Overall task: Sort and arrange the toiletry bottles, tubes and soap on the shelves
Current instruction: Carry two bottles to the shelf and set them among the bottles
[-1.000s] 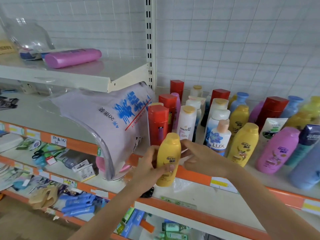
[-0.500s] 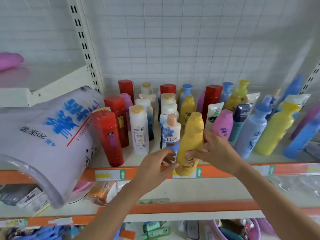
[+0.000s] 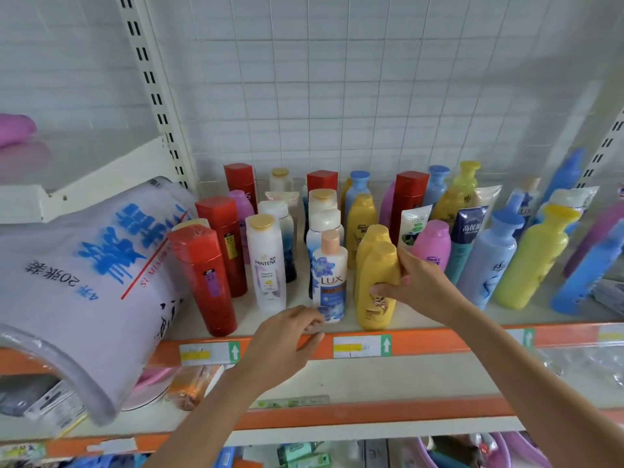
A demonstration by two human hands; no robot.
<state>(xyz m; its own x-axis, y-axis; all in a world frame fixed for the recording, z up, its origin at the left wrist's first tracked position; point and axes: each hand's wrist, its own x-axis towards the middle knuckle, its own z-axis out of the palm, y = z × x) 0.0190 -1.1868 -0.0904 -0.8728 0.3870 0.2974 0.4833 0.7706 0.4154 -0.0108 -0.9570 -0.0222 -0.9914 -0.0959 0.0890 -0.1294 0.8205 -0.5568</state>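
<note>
Right hand (image 3: 417, 282) grips yellow bottle (image 3: 377, 285), fingers and thumb curled round its body; bottle stands upright at shelf (image 3: 439, 336) front edge, just right of LUX bottle (image 3: 329, 275). Left hand (image 3: 287, 336) loosely curled, fingertips at LUX bottle's base, holding nothing. Risk: nudging LUX bottle on release could topple neighbours, since rows are tightly packed. Shelf pale, orange-edged; white grid back panel (image 3: 337, 96).

Shelf (image 3: 439, 336), orange-edged: upright bottles crowded rearward. Right of Lux bottle (image 3: 329, 282): yellow bottle (image 3: 376, 292). Left: Pantene bottle (image 3: 266, 265), red bottle (image 3: 206, 282).
</note>
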